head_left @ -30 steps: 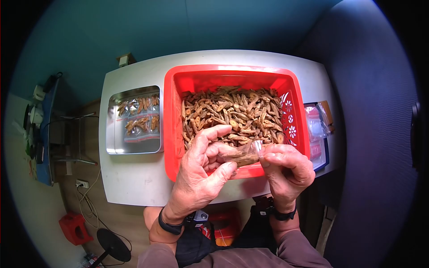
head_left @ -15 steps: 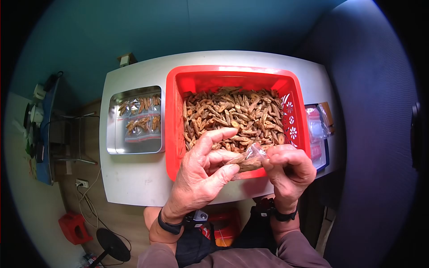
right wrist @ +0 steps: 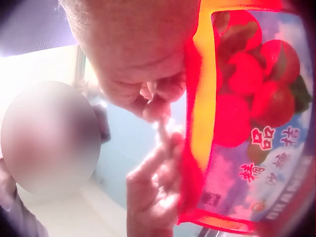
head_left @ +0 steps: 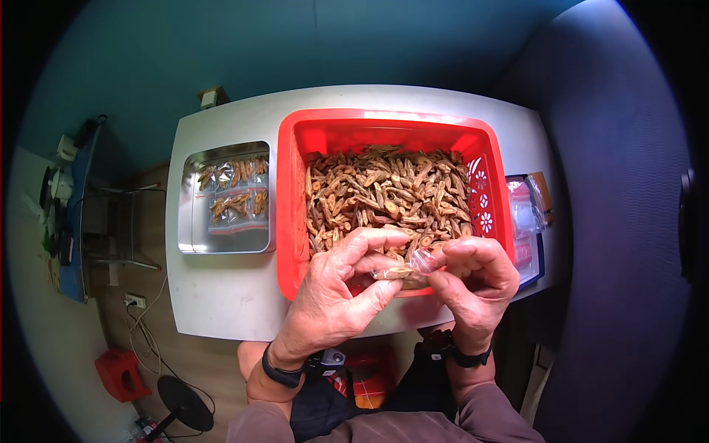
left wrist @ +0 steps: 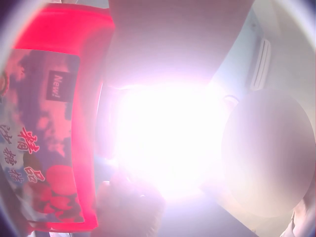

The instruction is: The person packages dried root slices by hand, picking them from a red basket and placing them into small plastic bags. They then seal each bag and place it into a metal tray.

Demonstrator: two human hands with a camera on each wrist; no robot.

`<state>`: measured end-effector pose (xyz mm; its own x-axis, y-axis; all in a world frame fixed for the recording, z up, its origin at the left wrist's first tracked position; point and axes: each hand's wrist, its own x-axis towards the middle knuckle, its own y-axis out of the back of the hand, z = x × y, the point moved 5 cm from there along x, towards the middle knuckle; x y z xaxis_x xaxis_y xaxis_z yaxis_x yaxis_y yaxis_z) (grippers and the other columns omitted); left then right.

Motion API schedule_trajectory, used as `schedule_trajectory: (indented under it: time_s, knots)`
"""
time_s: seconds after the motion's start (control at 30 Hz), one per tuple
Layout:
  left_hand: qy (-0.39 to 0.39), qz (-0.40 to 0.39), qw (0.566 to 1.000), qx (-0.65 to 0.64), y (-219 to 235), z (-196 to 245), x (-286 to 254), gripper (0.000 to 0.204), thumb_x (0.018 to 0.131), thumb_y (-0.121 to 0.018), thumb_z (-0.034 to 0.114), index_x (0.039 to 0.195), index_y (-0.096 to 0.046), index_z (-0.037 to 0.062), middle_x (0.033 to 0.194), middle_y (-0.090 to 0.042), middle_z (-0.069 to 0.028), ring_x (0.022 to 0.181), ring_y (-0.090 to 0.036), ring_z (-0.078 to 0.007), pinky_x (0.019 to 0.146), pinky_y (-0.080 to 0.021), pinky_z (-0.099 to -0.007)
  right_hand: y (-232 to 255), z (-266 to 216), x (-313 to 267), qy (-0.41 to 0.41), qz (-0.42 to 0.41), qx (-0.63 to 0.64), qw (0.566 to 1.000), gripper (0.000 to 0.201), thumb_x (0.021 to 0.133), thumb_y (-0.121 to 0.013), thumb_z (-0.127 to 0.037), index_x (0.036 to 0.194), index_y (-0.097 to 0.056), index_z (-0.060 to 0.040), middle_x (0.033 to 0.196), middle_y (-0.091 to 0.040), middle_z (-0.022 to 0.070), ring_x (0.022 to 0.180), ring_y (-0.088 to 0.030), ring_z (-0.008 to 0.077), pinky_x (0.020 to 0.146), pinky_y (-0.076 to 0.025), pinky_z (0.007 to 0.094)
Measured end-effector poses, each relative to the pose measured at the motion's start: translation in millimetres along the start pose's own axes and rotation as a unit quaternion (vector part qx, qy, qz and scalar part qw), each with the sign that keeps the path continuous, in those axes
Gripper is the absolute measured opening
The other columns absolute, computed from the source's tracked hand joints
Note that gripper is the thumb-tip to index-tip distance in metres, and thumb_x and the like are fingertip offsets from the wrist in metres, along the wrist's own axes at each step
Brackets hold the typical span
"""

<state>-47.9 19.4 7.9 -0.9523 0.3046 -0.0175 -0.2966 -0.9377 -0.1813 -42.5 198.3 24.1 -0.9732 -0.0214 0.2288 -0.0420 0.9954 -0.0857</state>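
Observation:
A small clear zip bag [head_left: 421,261] holding brown dried root slices is held over the near edge of the red basket [head_left: 285,214]. Thumb and fingers of my left hand [head_left: 336,292] pinch its filled end, with the forefinger stretched above. My right hand [head_left: 476,288] pinches the crumpled clear end between thumb and fingertips. Many loose dried root slices [head_left: 391,188] fill the basket below. In the right wrist view, my right hand [right wrist: 143,74] meets the left hand [right wrist: 153,192] beside the basket's printed side [right wrist: 256,98]. Glare hides most of the left wrist view.
To the left, a metal tin [head_left: 229,244] contains several filled zip bags [head_left: 240,210]. Right of the basket, a dark-edged tray [head_left: 538,258] bears clear plastic bags [head_left: 523,214]. All stand on a white table [head_left: 221,295]. A dark partition [head_left: 620,221] rises at the right.
The bag's clear end, flatter a second ago, is now bunched and bent over near the right fingertips. The left hand has shifted slightly to the right, closer to the right hand.

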Motion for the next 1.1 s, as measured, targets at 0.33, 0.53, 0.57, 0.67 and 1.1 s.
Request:
schedule_trajectory:
  time_s: [0.33,0.53,0.57,0.67,1.1]
  knots:
    - [0.031,-0.02,0.999,0.0,-1,-1,-1,0.023,0.098,-0.061,0.003,0.12,-0.061,-0.0036,0.103,-0.072,-0.0101,0.09,-0.069,-0.0124,0.081,-0.056,-0.0259,5,3,-5,0.075,0.052,0.019,0.996,0.035,0.077,-0.074,0.016,0.107,-0.064,0.0012,0.094,-0.072,0.012,0.08,-0.066,0.0094,0.068,-0.052,0.0208]
    - [0.061,0.024,0.997,-0.047,-1,-3,0,0.026,0.1,-0.051,0.0,0.125,-0.056,-0.0026,0.105,-0.07,-0.0107,0.086,-0.066,-0.0099,0.075,-0.055,-0.0249,6,1,-3,0.016,0.068,0.066,0.995,0.035,0.08,-0.072,0.017,0.109,-0.061,0.0002,0.091,-0.071,0.0127,0.072,-0.065,0.0084,0.062,-0.05,0.0203]
    - [0.056,0.024,0.997,-0.037,-1,-1,0,0.031,0.098,-0.047,-0.004,0.128,-0.053,-0.0019,0.106,-0.069,-0.0107,0.087,-0.066,-0.0103,0.075,-0.055,-0.025,7,1,-3,0.016,0.068,0.066,0.995,0.035,0.08,-0.072,0.017,0.109,-0.061,0.0002,0.091,-0.071,0.0127,0.072,-0.065,0.0084,0.062,-0.05,0.0203]
    - [0.05,0.025,0.998,-0.042,1,-3,0,0.043,0.093,-0.044,-0.008,0.135,-0.046,-0.0005,0.11,-0.068,-0.0117,0.091,-0.065,-0.012,0.078,-0.055,-0.0261,9,1,-2,0.026,0.086,0.053,0.995,0.033,0.081,-0.072,0.015,0.108,-0.061,0.0005,0.091,-0.07,0.0115,0.073,-0.065,0.0083,0.063,-0.051,0.0205]
    - [-0.173,0.087,0.951,0.239,-17,14,-9,0.076,0.069,-0.073,0.002,0.14,-0.044,0.0025,0.1,-0.063,-0.0155,0.096,-0.064,-0.0335,0.083,-0.053,-0.0408,-18,-18,-14,0.11,0.043,-0.057,0.991,0.025,0.08,-0.077,0.011,0.102,-0.069,0.0029,0.09,-0.072,0.0075,0.072,-0.064,0.0057,0.064,-0.05,0.0194]
